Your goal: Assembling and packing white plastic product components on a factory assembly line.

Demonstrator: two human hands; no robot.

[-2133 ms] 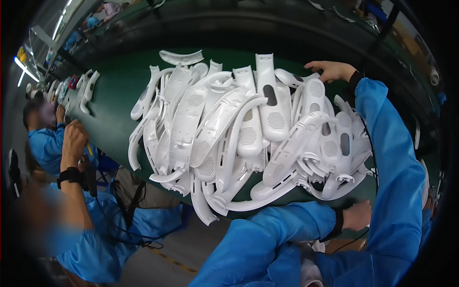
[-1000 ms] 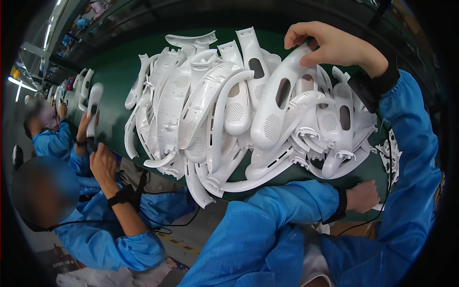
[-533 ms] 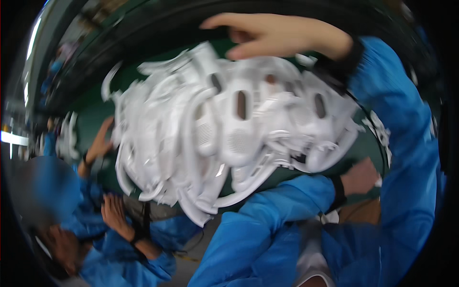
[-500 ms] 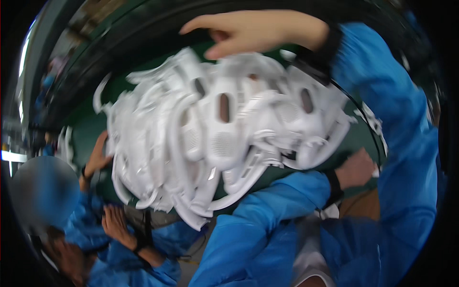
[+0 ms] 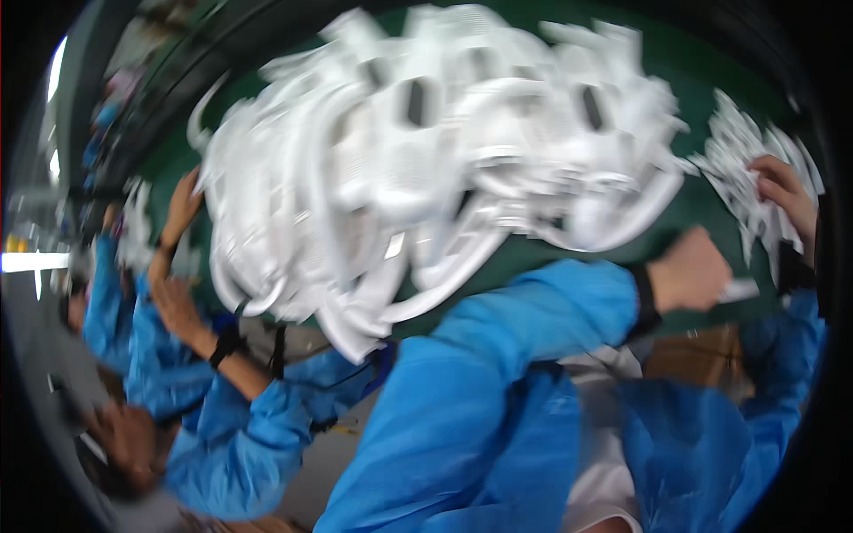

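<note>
My left hand (image 5: 689, 270) is closed near the table's front edge, its fingers turned away from view. A small white strip (image 5: 740, 290) sticks out of it on the right. At the far right my right hand (image 5: 789, 194) reaches into a heap of small white plastic parts (image 5: 739, 160), fingers bent and apart. Whether they pinch a part is hard to see. Left of both hands lies a large pile of curved white plastic housings (image 5: 404, 178) with oval openings and perforated patches, blurred by motion.
A green tabletop (image 5: 706, 71) lies under the parts. At the left, a co-worker in blue sleeves has one hand (image 5: 184, 206) by the pile's edge and another hand (image 5: 180, 311) nearer the front. A brown cardboard box (image 5: 697, 357) stands below the table edge.
My right hand has swung from above the large pile to the small parts at far right. My view has shifted, so the pile sits higher. The left hand stays closed.
</note>
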